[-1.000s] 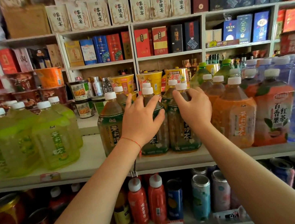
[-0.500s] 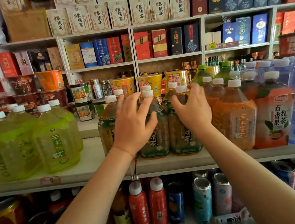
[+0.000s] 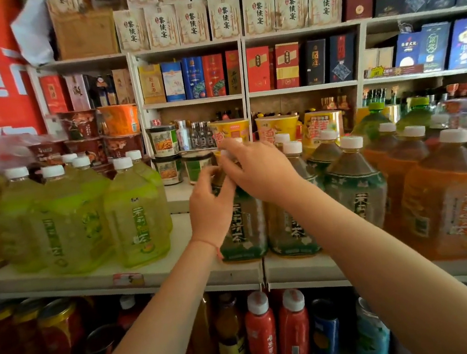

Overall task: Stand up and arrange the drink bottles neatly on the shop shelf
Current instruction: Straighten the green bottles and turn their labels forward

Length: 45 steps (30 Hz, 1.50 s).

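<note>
Several large dark tea bottles with green labels and white caps stand on the white shop shelf (image 3: 179, 270). My left hand (image 3: 211, 210) grips the shoulder of the leftmost dark tea bottle (image 3: 245, 235), which stands upright at the shelf's front edge. My right hand (image 3: 258, 170) reaches across from the right and curls over the same bottle's neck and cap, hiding them. A second dark tea bottle (image 3: 290, 228) stands right beside it, and a third (image 3: 354, 183) further right. The hands are motion-blurred.
Yellow-green drink bottles (image 3: 136, 220) fill the shelf's left part, with a bare gap between them and the dark bottles. Orange tea bottles (image 3: 451, 200) crowd the right. Noodle cups (image 3: 277, 125) stand behind. Red bottles (image 3: 261, 332) and cans sit on the lower shelf.
Both hands left the middle pair of dark bottles and moved left onto the leftmost dark bottle. The right hand crossed over its top. The view shifted left and closer.
</note>
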Each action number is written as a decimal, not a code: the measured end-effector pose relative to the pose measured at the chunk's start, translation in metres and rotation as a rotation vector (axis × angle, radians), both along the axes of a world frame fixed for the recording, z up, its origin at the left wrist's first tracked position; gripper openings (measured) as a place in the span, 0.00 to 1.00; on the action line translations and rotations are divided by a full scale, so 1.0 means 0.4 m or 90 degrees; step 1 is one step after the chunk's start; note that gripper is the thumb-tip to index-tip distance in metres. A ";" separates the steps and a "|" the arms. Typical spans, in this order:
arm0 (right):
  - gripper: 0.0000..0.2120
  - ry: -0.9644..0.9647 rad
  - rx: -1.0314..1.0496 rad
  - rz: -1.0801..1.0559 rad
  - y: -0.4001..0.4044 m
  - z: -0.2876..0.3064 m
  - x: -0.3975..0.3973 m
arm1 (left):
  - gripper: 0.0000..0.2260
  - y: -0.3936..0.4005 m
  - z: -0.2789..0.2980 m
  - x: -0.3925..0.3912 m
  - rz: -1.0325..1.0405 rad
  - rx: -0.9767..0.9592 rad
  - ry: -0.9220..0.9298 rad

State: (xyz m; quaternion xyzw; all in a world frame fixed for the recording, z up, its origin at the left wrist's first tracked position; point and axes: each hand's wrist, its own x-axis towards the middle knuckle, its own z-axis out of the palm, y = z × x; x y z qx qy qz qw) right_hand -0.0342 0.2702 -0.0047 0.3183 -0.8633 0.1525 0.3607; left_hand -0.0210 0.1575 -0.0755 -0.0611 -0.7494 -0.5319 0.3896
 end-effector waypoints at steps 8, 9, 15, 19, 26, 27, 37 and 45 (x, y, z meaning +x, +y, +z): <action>0.25 -0.236 -0.147 0.016 -0.037 0.077 -0.037 | 0.20 -0.076 0.052 -0.044 -0.063 0.020 -0.056; 0.26 -0.259 -0.197 0.003 -0.042 0.085 -0.056 | 0.19 -0.083 0.064 -0.056 -0.075 0.025 -0.065; 0.09 -0.353 -0.160 -0.122 -0.059 0.114 -0.146 | 0.09 -0.095 0.125 -0.107 -0.131 0.052 -0.090; 0.09 -0.326 -0.133 -0.122 -0.053 0.128 -0.183 | 0.13 -0.089 0.136 -0.135 -0.170 0.034 -0.155; 0.09 -0.354 0.087 -0.187 -0.089 0.148 -0.229 | 0.10 -0.087 0.146 -0.159 -0.212 0.052 -0.206; 0.13 -0.342 0.095 -0.194 -0.088 0.150 -0.233 | 0.10 -0.087 0.144 -0.161 -0.211 0.063 -0.208; 0.16 -0.389 0.173 -0.120 -0.062 0.196 -0.204 | 0.13 -0.094 0.132 -0.144 -0.196 0.064 -0.247; 0.15 -0.363 0.170 -0.061 0.014 0.249 -0.182 | 0.10 -0.068 0.176 -0.112 -0.177 0.078 -0.221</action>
